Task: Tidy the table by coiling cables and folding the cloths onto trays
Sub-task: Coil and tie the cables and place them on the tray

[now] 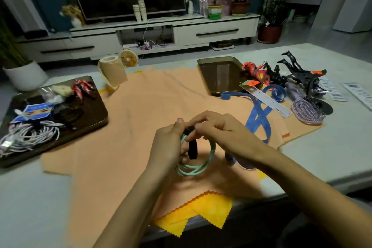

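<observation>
A mint-green cable is wound into a loop above the orange cloth. My left hand grips the loop's left side. My right hand pinches a black strap that wraps the top of the coil and hangs down through it. A yellow cloth lies at the table's near edge, partly under the orange one. The left dark tray carries a white coiled cable, a black cable and small items. The right dark tray holds nothing.
A blue measuring tape snakes across the orange cloth beside a ruler, a purple hairbrush and toy figures. A tape roll and small fan stand at the back. Paper slips lie far right.
</observation>
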Available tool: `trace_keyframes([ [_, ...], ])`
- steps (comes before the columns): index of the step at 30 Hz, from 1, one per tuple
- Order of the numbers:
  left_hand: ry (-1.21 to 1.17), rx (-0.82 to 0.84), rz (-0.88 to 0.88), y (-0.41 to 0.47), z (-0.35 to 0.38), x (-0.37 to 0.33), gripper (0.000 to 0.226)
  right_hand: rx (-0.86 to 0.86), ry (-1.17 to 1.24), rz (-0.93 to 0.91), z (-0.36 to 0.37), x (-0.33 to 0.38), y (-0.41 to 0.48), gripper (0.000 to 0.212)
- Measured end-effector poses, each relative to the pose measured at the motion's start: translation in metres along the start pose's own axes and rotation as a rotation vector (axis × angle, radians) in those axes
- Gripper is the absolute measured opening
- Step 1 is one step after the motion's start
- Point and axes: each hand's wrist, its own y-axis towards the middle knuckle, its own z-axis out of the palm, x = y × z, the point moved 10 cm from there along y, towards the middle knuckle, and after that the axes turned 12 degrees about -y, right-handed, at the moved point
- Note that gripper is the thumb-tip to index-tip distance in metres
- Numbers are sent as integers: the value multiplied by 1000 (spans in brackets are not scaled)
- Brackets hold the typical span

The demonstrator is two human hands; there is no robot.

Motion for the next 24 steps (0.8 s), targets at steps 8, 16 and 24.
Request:
trace_keyframes([
  [8, 108, 1, 56, -2, 1, -3, 42, -47, -253, -120, -4, 9, 2, 17],
  [16, 185, 31, 113, -5, 5, -11, 43, 1, -269, -53, 7, -1, 3, 16],
  [24, 330, 98, 278, -11, 17, -22, 30, 109, 384, 457, 16, -47, 2, 15],
])
